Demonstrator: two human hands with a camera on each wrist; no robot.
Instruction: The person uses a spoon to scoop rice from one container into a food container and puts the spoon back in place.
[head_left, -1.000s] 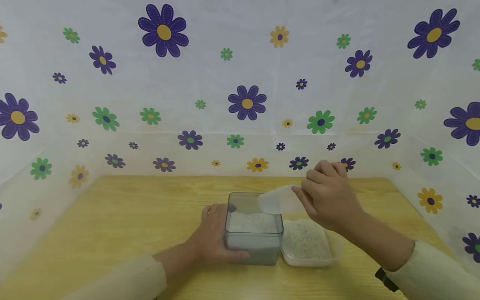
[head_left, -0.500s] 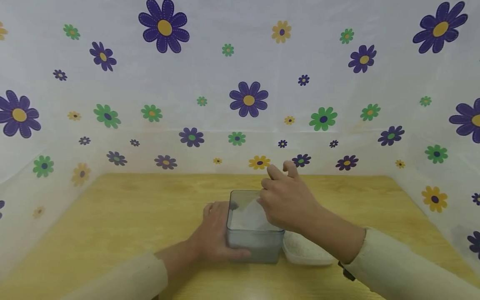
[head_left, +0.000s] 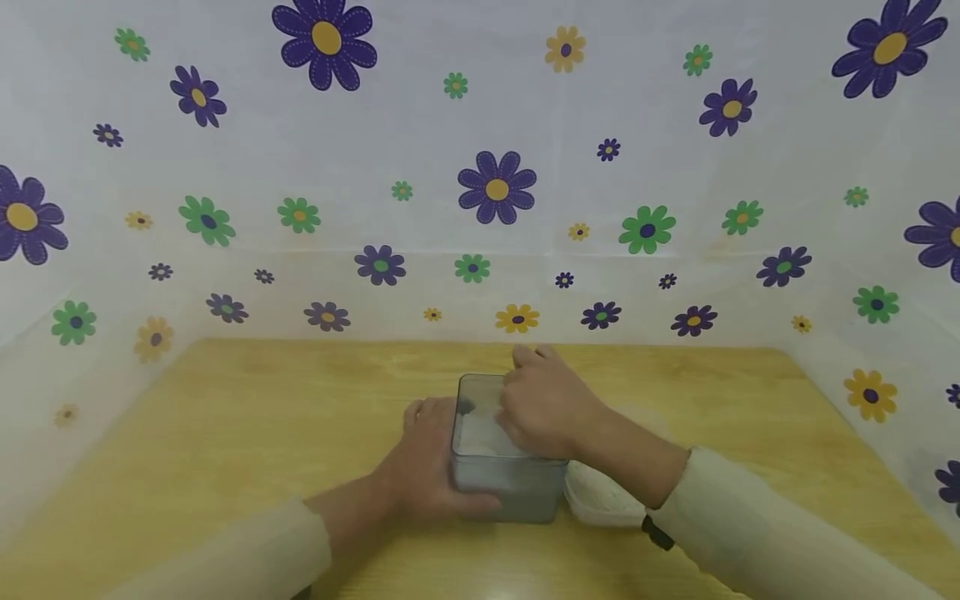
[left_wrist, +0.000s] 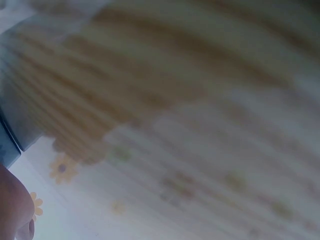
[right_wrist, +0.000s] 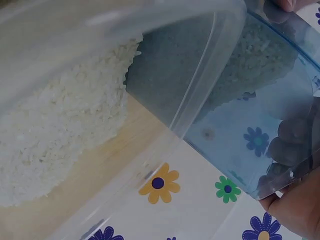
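Observation:
A clear blue-grey square container (head_left: 510,492) with white rice (head_left: 476,433) in it stands on the table. My left hand (head_left: 427,462) holds its left side, thumb across the front wall. My right hand (head_left: 547,404) is over the container's right rim with curled fingers, reaching in. The translucent white scoop in its grip is mostly hidden by the hand. In the right wrist view, fingers (right_wrist: 292,140) show through the blue wall. A low clear tub (head_left: 600,508) of white rice (right_wrist: 60,120) sits just right of the container, partly under my right forearm.
The wood-grain table (head_left: 285,433) extends on both sides of the container. A white curtain (head_left: 420,142) with printed flowers surrounds the table at the back and sides. A dark strap (head_left: 657,533) is at my right wrist.
My right hand has moved left and down from above the tub, taking the scoop into the square container. My left hand keeps its place on the container.

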